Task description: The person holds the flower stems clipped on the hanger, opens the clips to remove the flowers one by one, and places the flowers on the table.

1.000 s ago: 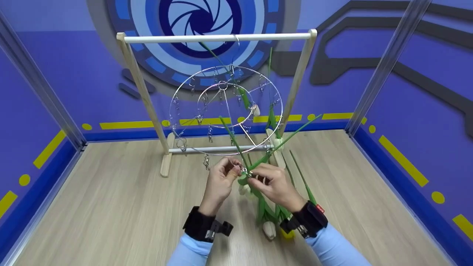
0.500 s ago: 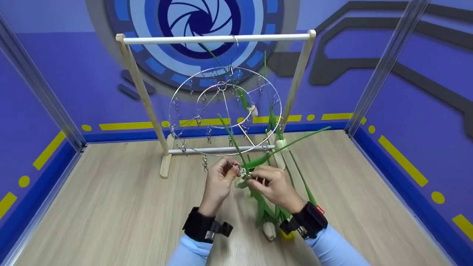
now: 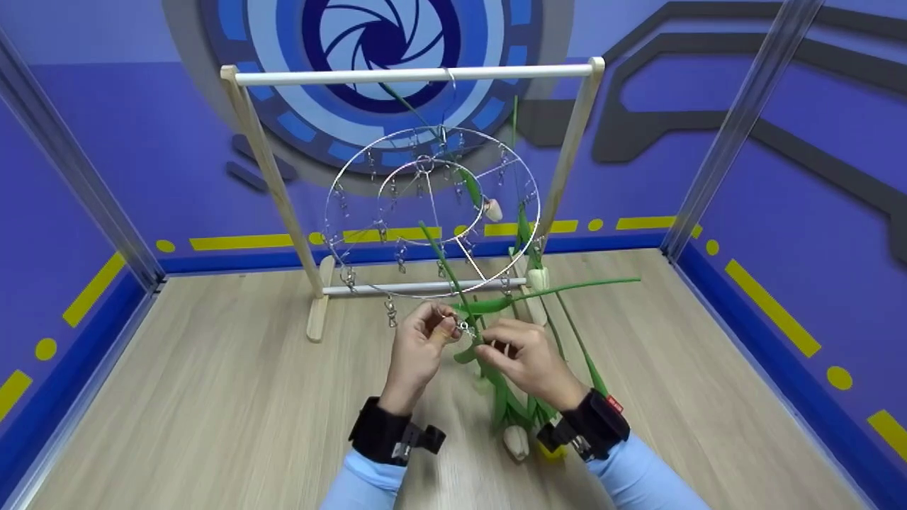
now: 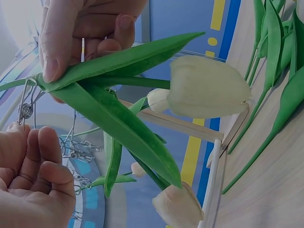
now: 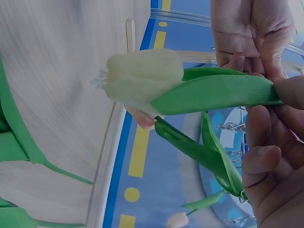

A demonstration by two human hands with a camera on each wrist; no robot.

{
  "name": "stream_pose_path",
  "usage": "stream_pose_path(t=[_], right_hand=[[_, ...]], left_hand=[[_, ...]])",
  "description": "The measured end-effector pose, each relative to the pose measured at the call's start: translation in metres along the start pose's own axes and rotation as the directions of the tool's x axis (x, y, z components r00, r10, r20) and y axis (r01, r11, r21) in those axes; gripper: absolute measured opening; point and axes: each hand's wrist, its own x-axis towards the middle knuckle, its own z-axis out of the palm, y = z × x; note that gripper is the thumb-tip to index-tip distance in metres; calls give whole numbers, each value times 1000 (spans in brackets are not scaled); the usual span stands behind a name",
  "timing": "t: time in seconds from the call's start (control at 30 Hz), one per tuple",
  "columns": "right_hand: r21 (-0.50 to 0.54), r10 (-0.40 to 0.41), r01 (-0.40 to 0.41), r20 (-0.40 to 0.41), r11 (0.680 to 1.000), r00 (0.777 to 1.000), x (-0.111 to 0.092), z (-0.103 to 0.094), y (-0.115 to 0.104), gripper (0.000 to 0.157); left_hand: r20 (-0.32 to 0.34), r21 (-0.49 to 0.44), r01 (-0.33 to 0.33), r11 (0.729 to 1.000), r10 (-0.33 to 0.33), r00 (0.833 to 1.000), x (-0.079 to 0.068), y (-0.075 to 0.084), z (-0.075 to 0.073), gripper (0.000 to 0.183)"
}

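Observation:
My left hand (image 3: 419, 350) pinches a small wire clip (image 4: 27, 107) that belongs to the round metal hanger (image 3: 333, 184). The right hand (image 3: 528, 358) holds a white artificial tulip (image 4: 209, 88) by its stem, thumb and fingers where the leaves begin. Its bloom points down and its stem meets the clip's end in the left wrist view; whether the clip bites on it I cannot tell. Farther back, a white tulip (image 3: 538, 278) and a pinkish-white tulip (image 3: 493, 210) hang blooms down from the hanger. A leafy green stem (image 3: 588, 285) sticks out rightward behind the right hand.
The hanger hangs by a hook from a wooden stand's white bar (image 3: 319, 76), with several other clips (image 3: 391, 312) dangling round it. Below the right hand, a white tulip (image 3: 516, 443) and a yellow one (image 3: 551, 450) lie on the wooden table (image 3: 234, 397).
The leafy stem behind the right hand has swung down from a steep slant to nearly level. The hanging tulips sway slightly. Both hands stay almost in place at the clip.

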Motion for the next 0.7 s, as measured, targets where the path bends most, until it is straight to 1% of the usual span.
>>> stream_pose_path(t=[0.1,0.27,0.43,0.7], right_hand=[[10,-4,4,-7,1000,1000,-1,0,1,7],[12,-8,8,-18,1000,1000,-2,0,1,8],[25,3,-3,-21,1000,1000,-3,0,1,8],[48,20,-18,-28,999,999,-7,1,2,8]], left_hand=[[2,-5,4,1000,-4,1000,0,0,0,3],[-1,-26,20,999,-20,1000,1,0,0,7],[3,-8,32,999,-32,999,1,1,0,9],[64,-52,57,997,-54,996,0,2,-2,15]])
